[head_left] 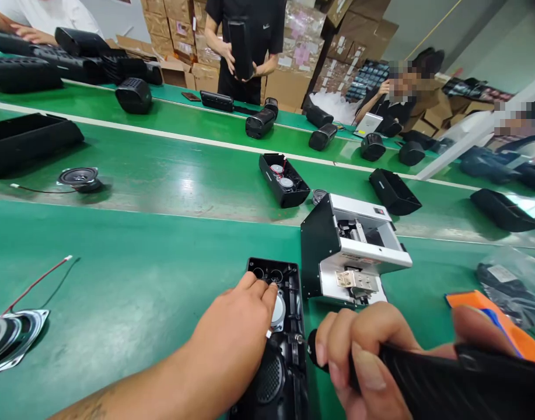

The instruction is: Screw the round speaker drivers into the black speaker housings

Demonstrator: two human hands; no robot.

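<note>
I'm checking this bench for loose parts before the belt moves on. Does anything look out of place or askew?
Two things. A loose speaker driver lies alone on the belt, its wire trailing left, beside no housing. Another loose driver sits at the near left edge, its red wire stretched across the green mat.

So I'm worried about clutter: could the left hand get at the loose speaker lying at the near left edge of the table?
Probably yes. The left hand rests on the open black casing, and only bare green table lies between it and the loose speaker; its red wire runs off to the side.
</note>
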